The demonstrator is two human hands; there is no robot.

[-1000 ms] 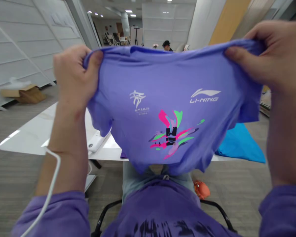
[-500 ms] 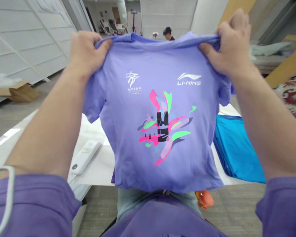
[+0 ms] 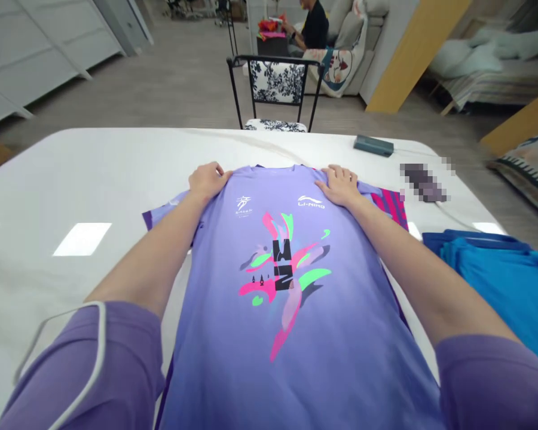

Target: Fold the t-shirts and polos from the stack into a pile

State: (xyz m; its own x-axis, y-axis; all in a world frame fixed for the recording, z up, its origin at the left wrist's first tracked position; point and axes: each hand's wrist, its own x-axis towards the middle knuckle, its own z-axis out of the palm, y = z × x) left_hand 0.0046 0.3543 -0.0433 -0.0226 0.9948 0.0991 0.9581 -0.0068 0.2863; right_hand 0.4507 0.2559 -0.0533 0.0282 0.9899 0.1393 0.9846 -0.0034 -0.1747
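Observation:
A purple T-shirt with a pink, green and black print lies front-up on the white table, collar away from me. My left hand sits at its left shoulder, fingers curled and pinching the fabric. At the right shoulder, by the white logo, my right hand rests palm down with its fingers flat on the cloth. Another garment with magenta stripes peeks out from under the shirt's right side.
A blue garment lies at the table's right edge. A dark flat box and a blurred-out object sit at the far right. A black-framed chair stands beyond the table, and a person sits farther back.
The shirt, held up in the air by both shoulders before, has come down flat onto the table. Both hands moved forward and down with it, and my view tilted down.

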